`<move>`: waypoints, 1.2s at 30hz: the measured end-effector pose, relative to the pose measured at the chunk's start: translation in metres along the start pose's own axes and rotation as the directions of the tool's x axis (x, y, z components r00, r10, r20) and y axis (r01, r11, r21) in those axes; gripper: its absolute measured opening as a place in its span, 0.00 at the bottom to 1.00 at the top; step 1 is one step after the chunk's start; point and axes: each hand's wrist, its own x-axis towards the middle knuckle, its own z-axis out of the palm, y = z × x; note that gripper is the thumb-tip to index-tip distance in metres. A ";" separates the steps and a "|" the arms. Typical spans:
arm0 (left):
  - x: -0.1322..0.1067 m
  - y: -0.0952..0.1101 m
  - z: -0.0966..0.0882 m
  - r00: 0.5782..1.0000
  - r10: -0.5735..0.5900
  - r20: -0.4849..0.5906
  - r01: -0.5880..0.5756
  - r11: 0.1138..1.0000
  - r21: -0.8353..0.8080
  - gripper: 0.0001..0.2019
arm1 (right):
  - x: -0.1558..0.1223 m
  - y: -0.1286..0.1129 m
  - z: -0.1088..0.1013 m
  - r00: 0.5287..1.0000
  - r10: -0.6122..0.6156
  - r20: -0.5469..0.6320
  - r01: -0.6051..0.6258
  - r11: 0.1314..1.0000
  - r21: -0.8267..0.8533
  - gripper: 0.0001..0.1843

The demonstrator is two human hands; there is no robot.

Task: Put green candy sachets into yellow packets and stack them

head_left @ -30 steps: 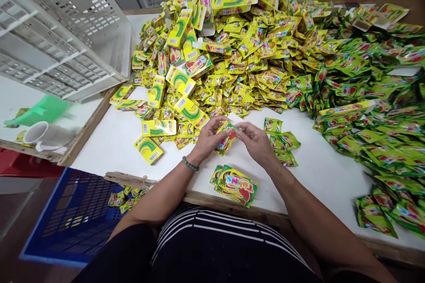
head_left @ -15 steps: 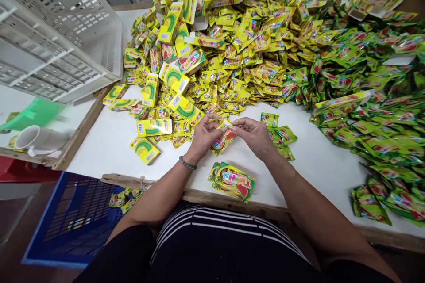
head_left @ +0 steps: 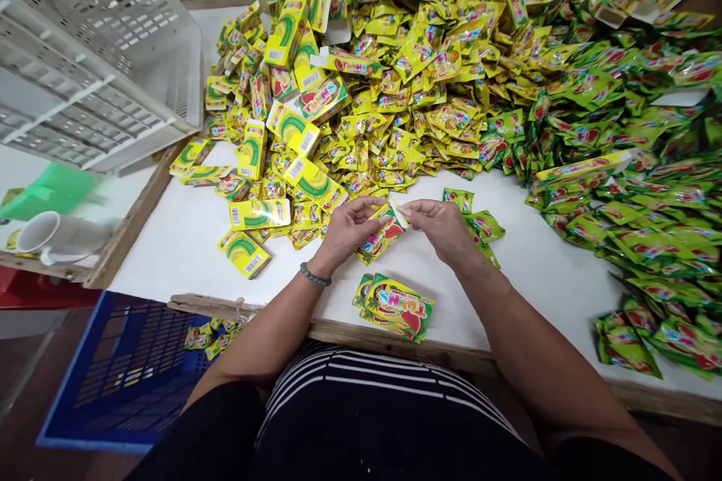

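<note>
A small printed candy box [head_left: 379, 239] with a watermelon picture is held tilted above the white table. My left hand [head_left: 350, 229] grips its side between thumb and fingers. My right hand [head_left: 437, 229] pinches the white end flap [head_left: 399, 215], which stands out from the box's upper end. Just below, a few flat printed boxes [head_left: 398, 308] lie stacked near the table edge. Several green sachets [head_left: 483, 227] rest beside my right hand, partly hidden by it.
A heap of yellow sachets and boxes [head_left: 395, 83] covers the back; green sachets [head_left: 632, 218] fill the right. At left are a white plastic crate [head_left: 107, 83], a white mug [head_left: 62, 234] and, lower down, a blue crate [head_left: 129, 376].
My right hand has shifted slightly right, drawing the white flap outward from the box end. My left hand keeps its hold on the box. The view has shifted slightly.
</note>
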 end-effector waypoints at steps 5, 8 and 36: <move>0.001 0.000 0.000 1.000 0.022 -0.012 -0.022 1.000 0.018 0.22 | -0.005 -0.008 -0.002 0.997 -0.045 0.070 0.053 0.992 -0.117 0.17; 0.001 0.001 0.000 0.998 0.054 -0.025 -0.053 0.998 0.046 0.22 | -0.010 -0.011 -0.001 0.991 -0.117 0.062 0.129 0.956 -0.265 0.16; -0.004 -0.001 0.000 0.993 0.112 -0.044 -0.113 0.993 -0.024 0.26 | -0.017 -0.007 -0.001 0.987 -0.117 0.112 0.123 0.991 -0.048 0.12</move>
